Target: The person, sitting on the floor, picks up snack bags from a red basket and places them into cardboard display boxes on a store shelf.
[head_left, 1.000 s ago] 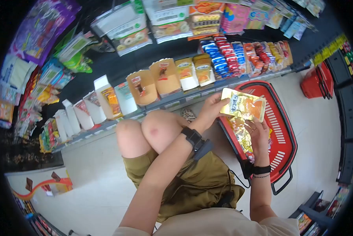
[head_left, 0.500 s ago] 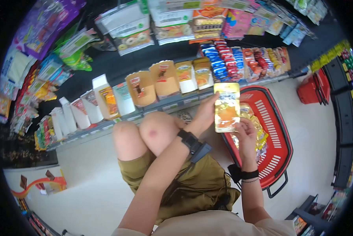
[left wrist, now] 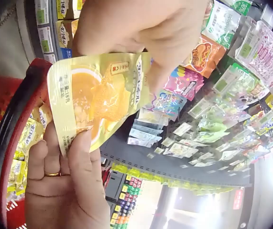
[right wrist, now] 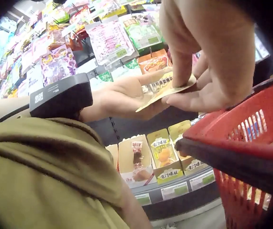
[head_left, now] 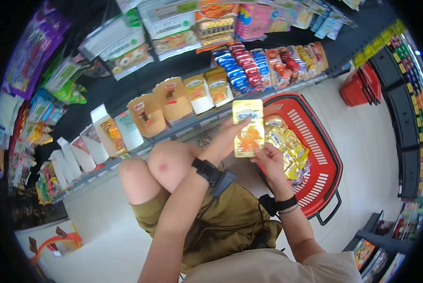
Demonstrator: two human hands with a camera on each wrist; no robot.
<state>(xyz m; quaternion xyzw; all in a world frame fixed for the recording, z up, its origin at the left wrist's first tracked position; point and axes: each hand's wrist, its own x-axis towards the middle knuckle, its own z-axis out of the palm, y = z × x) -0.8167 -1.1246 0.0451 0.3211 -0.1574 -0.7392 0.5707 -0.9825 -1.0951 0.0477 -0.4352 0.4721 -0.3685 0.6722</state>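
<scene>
Upright in the head view is a gold pouch with an orange picture. My left hand holds its left edge, thumb over the front; my right hand pinches its lower right corner. The left wrist view shows the pouch between my left hand above and my ringed right hand below. From the right wrist, the pouch appears nearly edge-on, between left hand and right hand. Gold packets lie in the red basket, just right of the pouch.
A low shelf holds open cardboard boxes and rows of blue and red packets. Hanging snack bags are above. My bent knees are left of the basket. Another red basket stands at the back right.
The pouch has turned from lying sideways to upright, and both hands have shifted round it. The head view has shifted, so shelf and basket appear farther left.
</scene>
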